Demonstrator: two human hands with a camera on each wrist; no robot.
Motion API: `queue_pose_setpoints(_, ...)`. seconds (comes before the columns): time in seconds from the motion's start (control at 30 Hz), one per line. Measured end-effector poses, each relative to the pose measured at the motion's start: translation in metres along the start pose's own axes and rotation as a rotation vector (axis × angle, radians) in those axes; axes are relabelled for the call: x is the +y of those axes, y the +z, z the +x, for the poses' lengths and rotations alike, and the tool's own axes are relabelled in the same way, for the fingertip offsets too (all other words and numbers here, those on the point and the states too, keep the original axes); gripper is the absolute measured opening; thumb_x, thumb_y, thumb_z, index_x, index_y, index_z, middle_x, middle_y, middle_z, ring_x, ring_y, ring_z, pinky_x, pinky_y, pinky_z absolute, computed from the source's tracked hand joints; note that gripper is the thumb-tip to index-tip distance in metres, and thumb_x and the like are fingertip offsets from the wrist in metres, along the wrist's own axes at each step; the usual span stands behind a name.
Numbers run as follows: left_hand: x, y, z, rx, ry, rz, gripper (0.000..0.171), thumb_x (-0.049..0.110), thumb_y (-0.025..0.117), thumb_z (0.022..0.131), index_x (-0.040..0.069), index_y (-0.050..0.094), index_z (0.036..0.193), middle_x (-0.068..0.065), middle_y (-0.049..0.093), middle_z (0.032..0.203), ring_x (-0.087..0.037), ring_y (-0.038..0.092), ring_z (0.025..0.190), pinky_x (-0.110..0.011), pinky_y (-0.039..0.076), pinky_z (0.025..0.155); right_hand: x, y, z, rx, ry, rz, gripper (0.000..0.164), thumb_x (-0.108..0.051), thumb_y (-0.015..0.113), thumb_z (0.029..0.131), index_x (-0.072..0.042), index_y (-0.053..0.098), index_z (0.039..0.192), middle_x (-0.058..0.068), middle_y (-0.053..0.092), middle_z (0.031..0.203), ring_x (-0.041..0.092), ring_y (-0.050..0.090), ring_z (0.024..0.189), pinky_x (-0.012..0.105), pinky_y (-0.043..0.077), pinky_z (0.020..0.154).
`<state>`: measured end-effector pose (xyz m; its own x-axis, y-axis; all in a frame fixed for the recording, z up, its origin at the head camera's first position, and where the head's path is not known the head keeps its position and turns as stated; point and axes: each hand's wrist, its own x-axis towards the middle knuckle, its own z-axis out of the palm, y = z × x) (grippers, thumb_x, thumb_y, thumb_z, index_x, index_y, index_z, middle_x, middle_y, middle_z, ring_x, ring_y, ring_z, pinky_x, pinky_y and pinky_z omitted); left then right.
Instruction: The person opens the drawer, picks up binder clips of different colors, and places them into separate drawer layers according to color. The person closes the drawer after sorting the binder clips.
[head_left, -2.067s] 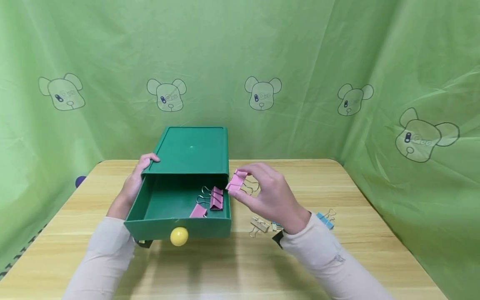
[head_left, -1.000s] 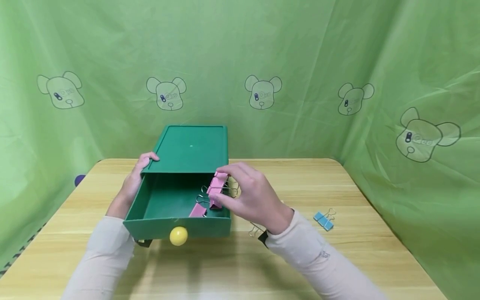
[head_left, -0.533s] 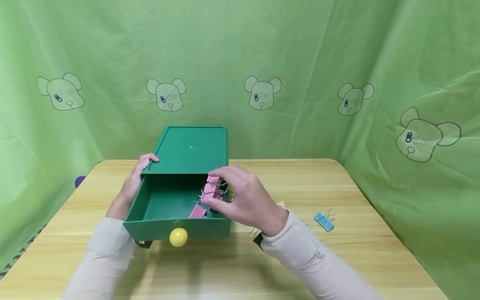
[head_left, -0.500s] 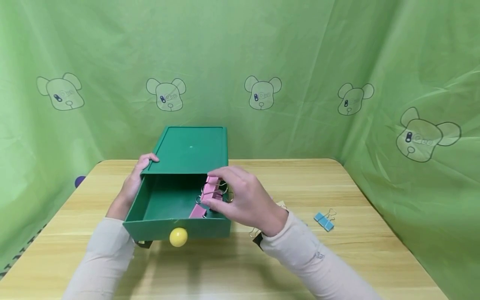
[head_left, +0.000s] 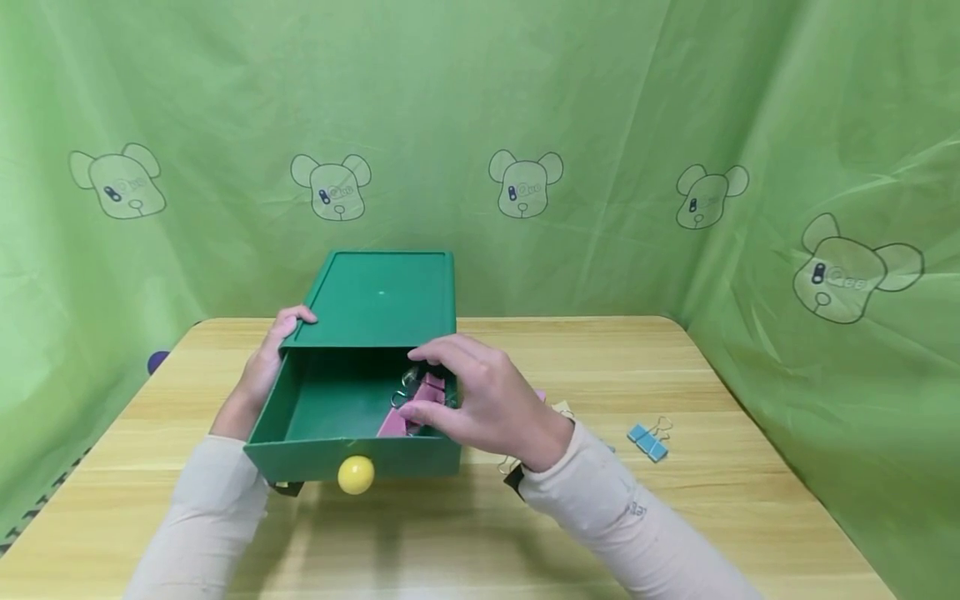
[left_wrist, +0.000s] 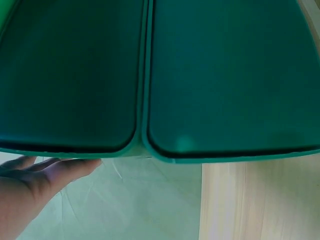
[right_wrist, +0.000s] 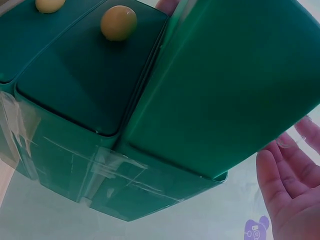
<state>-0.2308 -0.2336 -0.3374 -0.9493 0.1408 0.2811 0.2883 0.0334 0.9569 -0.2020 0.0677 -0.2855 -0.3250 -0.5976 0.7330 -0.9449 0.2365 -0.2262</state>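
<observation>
A green drawer unit (head_left: pixel 386 296) stands on the table with its top drawer (head_left: pixel 322 458) pulled out; a yellow knob (head_left: pixel 356 475) is on the front. Pink binder clips (head_left: pixel 393 423) lie at the drawer's right side, partly hidden by my right hand (head_left: pixel 483 396). That hand hovers over the drawer's right wall, thumb and forefinger apart with nothing between them. In the right wrist view, its fingers (right_wrist: pixel 292 175) show beyond the drawer. My left hand (head_left: pixel 264 362) rests against the unit's left side, a fingertip at the top edge. In the left wrist view, its fingers (left_wrist: pixel 70 170) lie along the wall.
A blue binder clip (head_left: pixel 647 442) lies to the right on the wooden table (head_left: pixel 720 517). Other clips, including a beige one (head_left: pixel 562 408), are partly covered by my right forearm. Lower drawers with knobs (right_wrist: pixel 118 23) sit beneath the pulled-out one. Green curtain (head_left: pixel 600 108) surrounds the table.
My right hand carried a pink binder clip leftward over the drawer, then its fingers parted and the clip dropped in among the others. My left hand stayed in place.
</observation>
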Motion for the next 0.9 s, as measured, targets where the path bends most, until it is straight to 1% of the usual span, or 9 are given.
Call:
queue_pose_setpoints(0.13, 0.001, -0.001, 0.001, 0.000, 0.002, 0.012, 0.026, 0.042, 0.021, 0.106, 0.037, 0.045, 0.113, 0.000, 0.023, 0.133, -0.025, 0.023, 0.119, -0.042, 0.031, 0.087, -0.001, -0.002, 0.000, -0.007, 0.015, -0.002, 0.044, -0.018, 0.084, 0.076, 0.002, 0.064, 0.110, 0.011, 0.067, 0.109, 0.018, 0.064, 0.101, 0.024, 0.048, 0.092)
queue_pose_setpoints(0.37, 0.002, -0.002, 0.001, 0.003, -0.004, 0.015, 0.026, 0.042, 0.021, 0.106, 0.038, 0.045, 0.114, -0.001, 0.022, 0.135, -0.026, 0.023, 0.120, -0.044, 0.031, 0.087, 0.005, -0.008, -0.004, 0.002, 0.035, -0.005, 0.039, -0.014, 0.080, 0.080, 0.003, 0.064, 0.110, 0.012, 0.068, 0.108, 0.020, 0.065, 0.102, 0.027, 0.049, 0.092)
queue_pose_setpoints(0.57, 0.001, -0.001, 0.000, 0.002, -0.013, 0.007, 0.025, 0.042, 0.021, 0.106, 0.039, 0.045, 0.113, -0.001, 0.022, 0.136, -0.026, 0.022, 0.120, -0.045, 0.030, 0.087, 0.015, -0.014, -0.011, 0.028, 0.077, -0.031, 0.037, -0.013, 0.080, 0.080, 0.004, 0.065, 0.109, 0.013, 0.069, 0.105, 0.023, 0.066, 0.096, 0.031, 0.052, 0.087)
queue_pose_setpoints(0.73, 0.001, -0.001, 0.000, -0.004, -0.005, 0.005, 0.025, 0.042, 0.021, 0.106, 0.039, 0.045, 0.113, -0.001, 0.022, 0.135, -0.026, 0.023, 0.119, -0.044, 0.032, 0.085, 0.028, -0.017, -0.019, 0.058, 0.097, -0.070, 0.037, -0.014, 0.081, 0.079, 0.004, 0.066, 0.108, 0.013, 0.070, 0.103, 0.023, 0.065, 0.090, 0.036, 0.054, 0.079)
queue_pose_setpoints(0.9, 0.001, -0.001, 0.000, -0.007, -0.011, 0.001, 0.024, 0.043, 0.022, 0.105, 0.039, 0.044, 0.113, -0.003, 0.020, 0.137, -0.027, 0.022, 0.120, -0.045, 0.032, 0.086, 0.042, -0.018, -0.028, 0.062, 0.156, -0.102, 0.036, -0.015, 0.080, 0.080, 0.003, 0.066, 0.108, 0.013, 0.070, 0.101, 0.025, 0.065, 0.090, 0.039, 0.054, 0.076)
